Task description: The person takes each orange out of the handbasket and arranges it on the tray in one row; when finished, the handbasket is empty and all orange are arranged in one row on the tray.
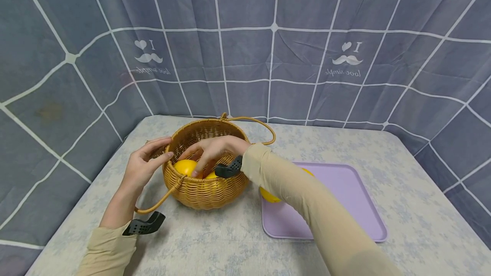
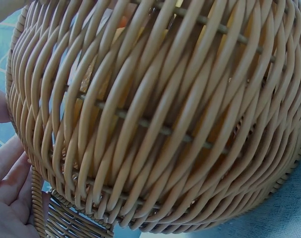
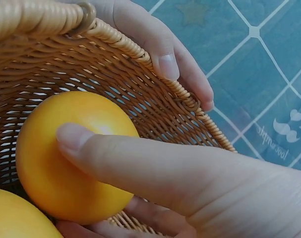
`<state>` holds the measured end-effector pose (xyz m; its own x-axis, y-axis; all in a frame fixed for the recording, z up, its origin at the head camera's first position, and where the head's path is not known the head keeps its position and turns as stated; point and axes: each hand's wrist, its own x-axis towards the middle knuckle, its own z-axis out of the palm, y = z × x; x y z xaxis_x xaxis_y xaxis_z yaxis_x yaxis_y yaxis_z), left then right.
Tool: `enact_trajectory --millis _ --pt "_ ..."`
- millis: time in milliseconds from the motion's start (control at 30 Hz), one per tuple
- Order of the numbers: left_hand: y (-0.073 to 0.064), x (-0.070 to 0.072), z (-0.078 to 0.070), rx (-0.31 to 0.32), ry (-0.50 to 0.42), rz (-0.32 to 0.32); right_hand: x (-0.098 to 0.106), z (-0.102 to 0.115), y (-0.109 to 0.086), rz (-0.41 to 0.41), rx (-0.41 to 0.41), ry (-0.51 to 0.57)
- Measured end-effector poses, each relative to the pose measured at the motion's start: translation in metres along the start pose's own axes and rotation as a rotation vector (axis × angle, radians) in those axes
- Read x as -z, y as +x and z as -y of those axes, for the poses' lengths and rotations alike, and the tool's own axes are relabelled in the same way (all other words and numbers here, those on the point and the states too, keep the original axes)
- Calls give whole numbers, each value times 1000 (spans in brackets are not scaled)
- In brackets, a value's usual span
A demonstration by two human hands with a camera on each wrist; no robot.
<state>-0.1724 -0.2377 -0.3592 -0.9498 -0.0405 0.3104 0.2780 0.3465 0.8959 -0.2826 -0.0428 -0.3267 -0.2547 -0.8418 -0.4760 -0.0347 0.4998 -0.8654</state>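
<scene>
A round woven wicker basket (image 1: 209,193) stands on the table, left of centre. My left hand (image 1: 142,167) holds its left rim, thumb on the inner side and fingers outside, as the right wrist view also shows. Inside the basket my right hand (image 1: 215,150) grips a smooth yellow-orange fruit, seemingly an orange (image 3: 66,183); the thumb presses its top and the other fingers curl beneath, partly hidden. Beside it in the basket lies a second orange (image 3: 16,218). Through the weave the left wrist view gives only glimpses of the fruit.
A light purple tray (image 1: 341,195) lies right of the basket, partly under my right forearm. Yellow fruit (image 1: 270,196) shows on its left side, mostly covered by the sleeve. Two looped basket handles (image 1: 268,131) stick out left and right. A grey-blue checked curtain (image 1: 245,54) hangs behind.
</scene>
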Motion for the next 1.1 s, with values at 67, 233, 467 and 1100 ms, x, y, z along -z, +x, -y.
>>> enact_trajectory --millis 67,233,467,1100 --pt "0 0 1 -3 -3 1 0 0 -1 -3 -3 16" --pt "1 0 2 -10 -11 1 0 0 -1 10 -10 36" --pt "1 0 2 -16 -5 3 1 0 0 57 15 41" --pt "3 1 1 -28 -29 5 5 0 -6 97 91 -64"
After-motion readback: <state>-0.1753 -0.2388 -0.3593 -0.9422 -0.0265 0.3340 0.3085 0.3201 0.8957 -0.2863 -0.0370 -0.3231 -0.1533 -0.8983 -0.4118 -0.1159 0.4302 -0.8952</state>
